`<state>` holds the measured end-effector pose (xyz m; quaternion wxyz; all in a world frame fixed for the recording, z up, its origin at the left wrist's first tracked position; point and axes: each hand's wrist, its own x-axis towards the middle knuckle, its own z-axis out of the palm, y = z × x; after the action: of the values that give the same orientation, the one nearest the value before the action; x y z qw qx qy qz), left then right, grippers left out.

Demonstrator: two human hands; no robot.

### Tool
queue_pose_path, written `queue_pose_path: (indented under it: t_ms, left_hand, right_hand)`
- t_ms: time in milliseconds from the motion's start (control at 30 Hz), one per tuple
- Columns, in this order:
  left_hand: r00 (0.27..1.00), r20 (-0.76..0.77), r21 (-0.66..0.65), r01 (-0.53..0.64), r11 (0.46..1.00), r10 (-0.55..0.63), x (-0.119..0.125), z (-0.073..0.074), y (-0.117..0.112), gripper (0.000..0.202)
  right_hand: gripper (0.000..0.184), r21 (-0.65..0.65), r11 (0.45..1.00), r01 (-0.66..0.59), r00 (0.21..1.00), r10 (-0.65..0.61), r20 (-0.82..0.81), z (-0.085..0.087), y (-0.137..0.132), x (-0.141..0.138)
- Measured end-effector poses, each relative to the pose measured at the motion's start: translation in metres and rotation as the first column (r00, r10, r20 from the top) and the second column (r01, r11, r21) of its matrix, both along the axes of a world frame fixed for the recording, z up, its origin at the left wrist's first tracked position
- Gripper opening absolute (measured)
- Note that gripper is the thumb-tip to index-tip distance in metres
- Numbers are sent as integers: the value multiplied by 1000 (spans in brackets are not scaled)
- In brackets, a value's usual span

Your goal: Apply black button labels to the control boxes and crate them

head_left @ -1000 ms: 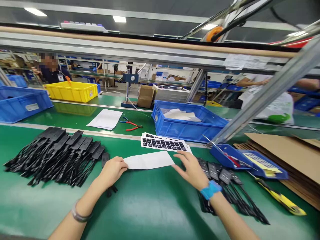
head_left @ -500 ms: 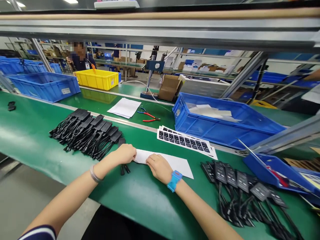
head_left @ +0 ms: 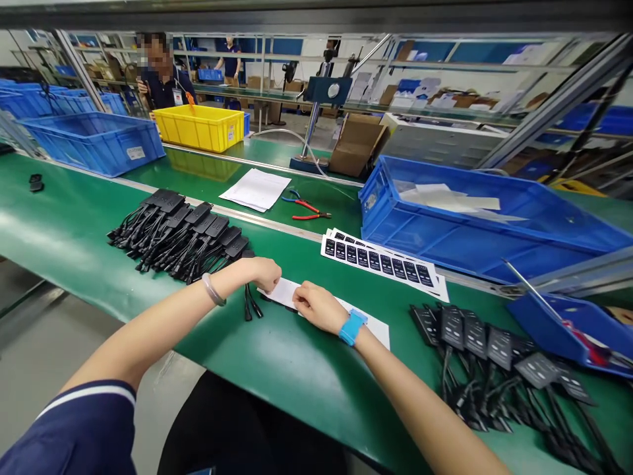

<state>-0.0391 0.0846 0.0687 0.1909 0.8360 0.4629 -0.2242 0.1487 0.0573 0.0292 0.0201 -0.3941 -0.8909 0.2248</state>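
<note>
A white paper strip (head_left: pixel 368 321) lies on the green bench (head_left: pixel 277 369) in front of me. My left hand (head_left: pixel 263 272) is closed, its fingers pinching the strip's left end. My right hand (head_left: pixel 317 306), a blue band on its wrist, is curled and rests on the strip just right of the left hand. A black cabled part (head_left: pixel 250 303) lies under my left hand. A heap of black cabled parts (head_left: pixel 178 237) sits to the left, and another heap (head_left: pixel 494 356) to the right. Sheets of black labels (head_left: pixel 380 264) lie just beyond the strip.
A large blue bin (head_left: pixel 445 244) with white sheets stands behind the labels. Red-handled pliers (head_left: pixel 306 211) and a paper stack (head_left: pixel 256 189) lie on the far belt. A small blue tray (head_left: pixel 558 323) sits at right. A yellow bin (head_left: pixel 200 126), another blue bin (head_left: pixel 93 142) and a person (head_left: pixel 161 72) are at back left.
My right hand crossed leftward over the strip and closed beside my left hand. The view dropped and swung left, showing more of the bench's near edge.
</note>
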Motion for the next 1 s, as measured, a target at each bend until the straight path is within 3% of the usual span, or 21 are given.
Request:
queue_pose_path:
  t_ms: [367, 533, 600, 700, 767, 867, 1000]
  left_hand:
    - [986, 130, 148, 84, 985, -104, -12, -13, -10, 29]
    - [991, 95, 202, 71, 977, -92, 0, -19, -7, 22]
    - [992, 82, 199, 80, 977, -98, 2, -21, -6, 20]
    - [993, 65, 187, 90, 978, -104, 5, -20, -5, 19]
    - [994, 51, 192, 88, 977, -99, 7, -18, -7, 19]
    - [992, 58, 244, 98, 965, -115, 14, -14, -15, 24]
    - [924, 236, 314, 219, 924, -299, 23, -12, -31, 48]
  right_hand:
    - [17, -79, 993, 83, 996, -85, -18, -3, 9, -8]
    - [16, -194, 981, -17, 1000, 12, -28, 13, 15, 15]
    - [35, -108, 993, -41, 999, 39, -20, 19, 11, 28]
    - [56, 172, 985, 14, 997, -26, 67, 19, -3, 44]
    - [51, 261, 965, 28, 989, -64, 131, 12, -13, 51]
    - [35, 250, 968, -7, 992, -24, 121, -6, -25, 59]
    - [23, 298, 955, -3, 1000, 2, 2, -23, -31, 66]
